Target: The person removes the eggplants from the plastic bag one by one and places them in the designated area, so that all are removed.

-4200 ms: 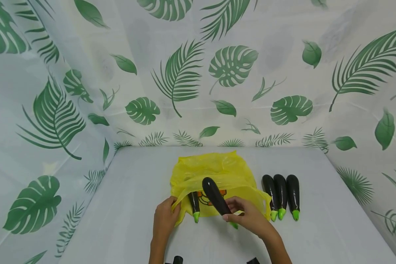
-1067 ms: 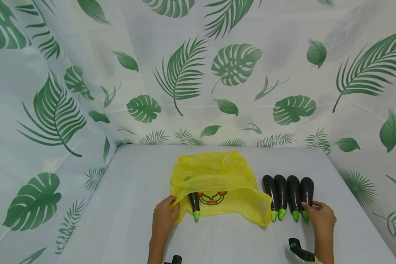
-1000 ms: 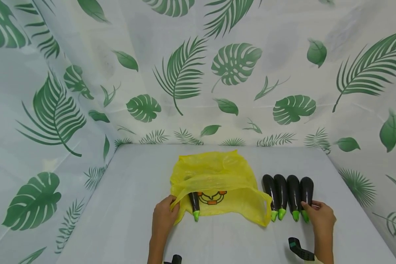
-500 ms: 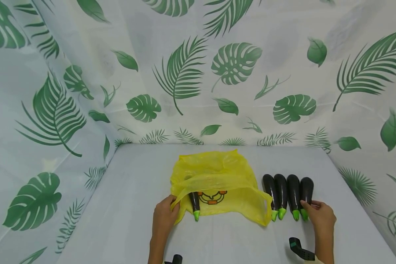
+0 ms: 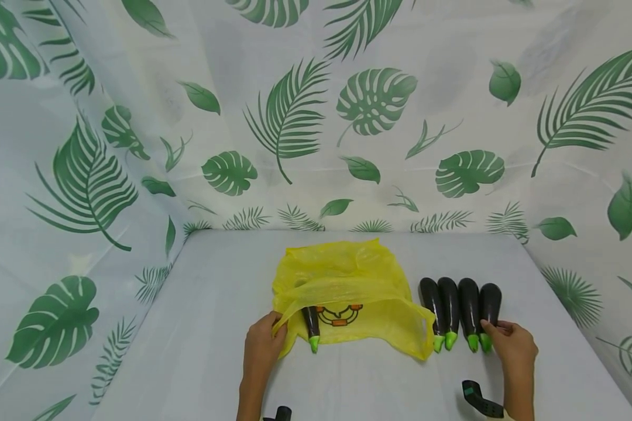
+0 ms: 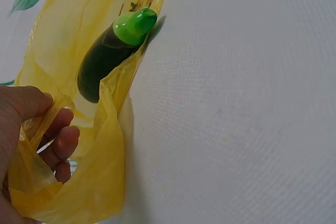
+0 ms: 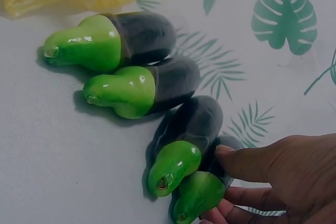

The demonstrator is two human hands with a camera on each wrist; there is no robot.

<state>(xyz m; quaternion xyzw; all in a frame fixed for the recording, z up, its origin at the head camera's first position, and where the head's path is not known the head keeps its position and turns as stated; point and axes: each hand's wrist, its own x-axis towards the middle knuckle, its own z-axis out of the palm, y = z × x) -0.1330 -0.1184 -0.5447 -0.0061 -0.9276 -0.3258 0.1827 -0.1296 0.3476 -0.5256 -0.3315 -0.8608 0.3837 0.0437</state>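
Observation:
A yellow plastic bag (image 5: 337,263) lies on the table, its mouth toward me. My left hand (image 5: 263,345) pinches the bag's left edge between thumb and fingers; the left wrist view shows the thin film (image 6: 100,177) bunched there. One glossy black eggplant (image 5: 311,324) with a green stem end pokes out of the mouth, its far part covered by the bag. To the bag's right, several similar eggplants (image 5: 469,304) lie side by side, stems toward me. My right hand (image 5: 513,345) holds the rightmost eggplant (image 5: 490,301) near its green end (image 7: 199,195), thumb on top, fingers at its side.
The white tabletop (image 5: 205,304) stretches to both sides of the bag. Leaf-printed cloth (image 5: 316,193) stands behind and at both sides. A black wrist device (image 5: 481,400) sits by my right wrist, another (image 5: 282,414) by my left. The bag's right handle (image 5: 429,333) touches the row's near end.
About four seconds ago my right hand held an eggplant over the bag's mouth; now it holds one at the row's right end, and the row has grown. During the last second almost nothing moves.

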